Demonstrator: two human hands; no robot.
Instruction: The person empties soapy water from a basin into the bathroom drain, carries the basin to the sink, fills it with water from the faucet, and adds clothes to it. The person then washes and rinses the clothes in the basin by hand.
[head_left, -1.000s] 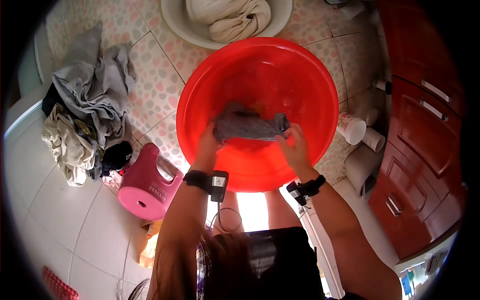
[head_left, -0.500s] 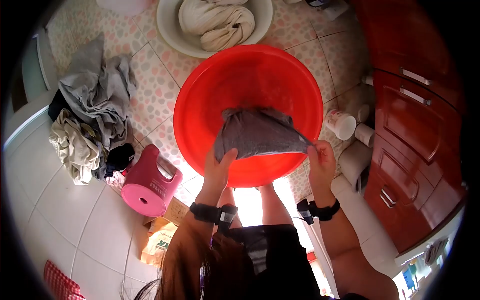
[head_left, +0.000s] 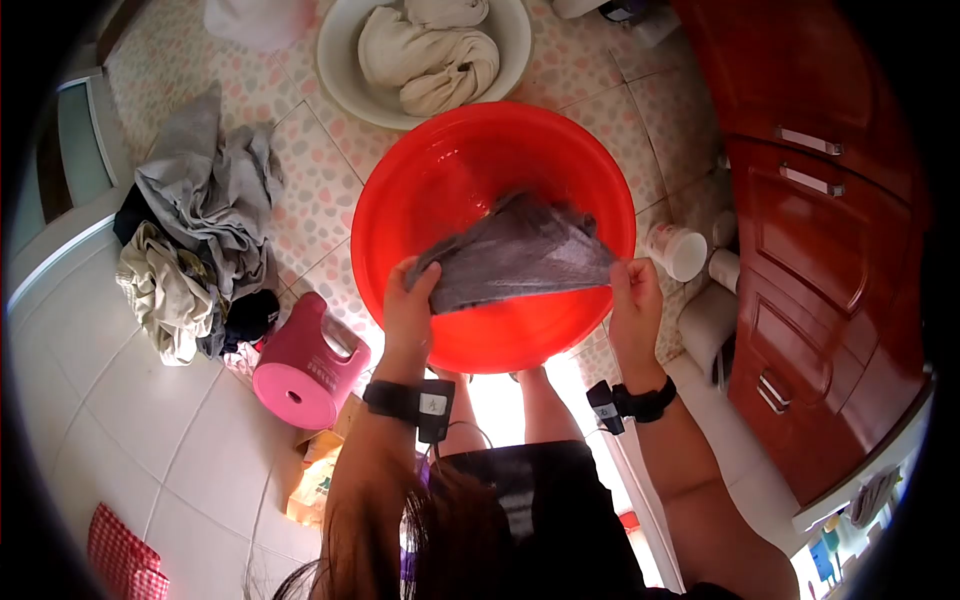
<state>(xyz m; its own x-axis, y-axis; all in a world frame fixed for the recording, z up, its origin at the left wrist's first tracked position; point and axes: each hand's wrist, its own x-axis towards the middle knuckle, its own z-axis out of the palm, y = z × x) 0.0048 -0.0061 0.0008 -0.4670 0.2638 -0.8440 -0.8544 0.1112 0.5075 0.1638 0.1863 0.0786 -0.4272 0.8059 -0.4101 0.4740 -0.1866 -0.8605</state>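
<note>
A wet-looking dark grey cloth [head_left: 515, 255] is stretched across the red basin [head_left: 490, 345], above its near half. My left hand [head_left: 408, 308] grips the cloth's left end, with the thumb on top. The right end is pinched in my right hand [head_left: 635, 300], close to the basin's right rim. Between the hands the front edge of the cloth is pulled nearly straight, and its far part bunches over the basin. Each of my wrists wears a black band with a small device.
Beyond the red basin, a pale basin [head_left: 345, 95] holds cream cloth [head_left: 450, 65]. Piled clothes [head_left: 205, 220] and a pink stool [head_left: 305, 375] are on the left. White cups [head_left: 682, 252] and red cabinets [head_left: 820, 240] stand on the right. A checked cloth [head_left: 125, 560] lies lower left.
The cloth has been lifted from low in the basin and spread wider between my hands, which moved apart. Since the middle frame, both hands have shifted slightly up and left. The view has shifted too.
</note>
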